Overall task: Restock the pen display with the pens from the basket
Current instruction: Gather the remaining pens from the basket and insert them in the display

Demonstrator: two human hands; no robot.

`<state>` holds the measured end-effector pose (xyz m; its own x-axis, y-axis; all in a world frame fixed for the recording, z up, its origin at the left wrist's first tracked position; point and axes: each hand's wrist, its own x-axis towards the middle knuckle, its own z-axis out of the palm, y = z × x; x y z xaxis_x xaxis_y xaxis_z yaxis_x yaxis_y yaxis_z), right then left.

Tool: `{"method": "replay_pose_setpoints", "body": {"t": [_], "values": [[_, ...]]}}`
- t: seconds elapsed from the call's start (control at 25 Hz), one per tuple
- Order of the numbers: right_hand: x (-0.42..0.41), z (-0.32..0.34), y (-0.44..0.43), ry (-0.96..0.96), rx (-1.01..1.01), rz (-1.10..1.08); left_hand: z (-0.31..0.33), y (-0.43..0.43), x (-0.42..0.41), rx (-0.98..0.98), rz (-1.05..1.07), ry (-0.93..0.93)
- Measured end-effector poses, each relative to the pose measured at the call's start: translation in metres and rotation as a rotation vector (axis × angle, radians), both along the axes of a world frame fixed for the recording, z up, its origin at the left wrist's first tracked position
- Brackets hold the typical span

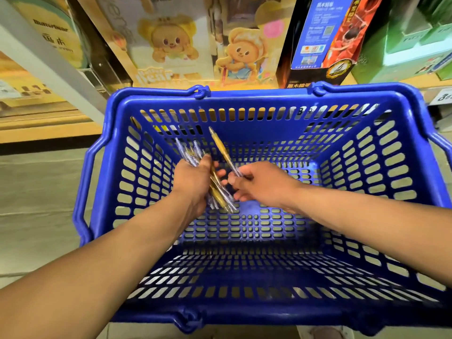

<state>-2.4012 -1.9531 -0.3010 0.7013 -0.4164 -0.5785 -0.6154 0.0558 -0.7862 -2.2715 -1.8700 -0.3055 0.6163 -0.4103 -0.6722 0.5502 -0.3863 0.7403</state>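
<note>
Head view: left hand (pixel 193 182) grips a pen bundle (pixel 215 189) inside the basket (pixel 244 96) while right hand (pixel 259 184) fingers pinch a gold pen (pixel 221 149), likely adding it for one carry.

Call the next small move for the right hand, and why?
Probably tuck the gold pen pinched in the right hand into the bundle of pens the left hand grips: both hands are close together inside the basket, and no loose pens show on its floor.

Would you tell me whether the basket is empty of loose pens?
Apparently empty: basket floor shows bare; left hand grips the pen bundle, right hand pinches one gold pen.
</note>
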Motion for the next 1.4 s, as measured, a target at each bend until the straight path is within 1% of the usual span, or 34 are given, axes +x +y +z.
{"method": "replay_pose_setpoints", "body": {"t": [0.12,0.2,0.28,0.32,0.44,0.52,0.64,0.72,0.84,0.92,0.96,1.08,1.16,1.28,1.4], "values": [[-0.014,0.014,-0.013,0.047,-0.183,0.103,0.001,0.001,-0.001,-0.019,-0.024,-0.006],[-0.027,0.029,-0.019,0.037,-0.185,0.087,0.010,0.005,-0.006,-0.041,-0.038,0.070],[-0.038,0.052,-0.020,-0.006,-0.123,0.012,0.030,0.011,-0.014,-0.082,-0.030,0.223],[-0.043,0.067,-0.018,-0.039,-0.087,-0.064,0.045,0.016,-0.019,-0.094,-0.022,0.291],[-0.062,0.122,-0.006,-0.150,-0.013,-0.279,0.099,0.029,-0.038,-0.118,-0.001,0.409],[-0.074,0.172,0.005,-0.182,0.073,-0.410,0.154,0.036,-0.050,-0.134,0.019,0.430],[-0.082,0.261,0.021,-0.230,0.304,-0.680,0.247,0.044,-0.062,-0.171,0.061,0.401],[-0.083,0.322,0.033,-0.306,0.452,-0.850,0.312,0.053,-0.069,-0.202,0.088,0.390],[-0.085,0.425,0.057,-0.459,0.620,-1.001,0.416,0.070,-0.075,-0.205,0.096,0.353],[-0.089,0.500,0.077,-0.513,0.721,-1.037,0.493,0.087,-0.076,-0.197,0.074,0.306],[-0.092,0.538,0.087,-0.512,0.732,-1.036,0.532,0.095,-0.077,-0.193,0.041,0.292],[-0.100,0.628,0.114,-0.432,0.660,-1.043,0.632,0.120,-0.076,-0.199,-0.057,0.317],[-0.105,0.685,0.126,-0.441,0.680,-1.069,0.693,0.133,-0.078,-0.206,-0.094,0.340],[-0.122,0.755,0.133,-0.520,0.825,-1.121,0.763,0.146,-0.096,-0.235,-0.167,0.325],[-0.138,0.805,0.124,-0.534,0.883,-1.022,0.805,0.142,-0.121,-0.245,-0.177,0.304]]}}
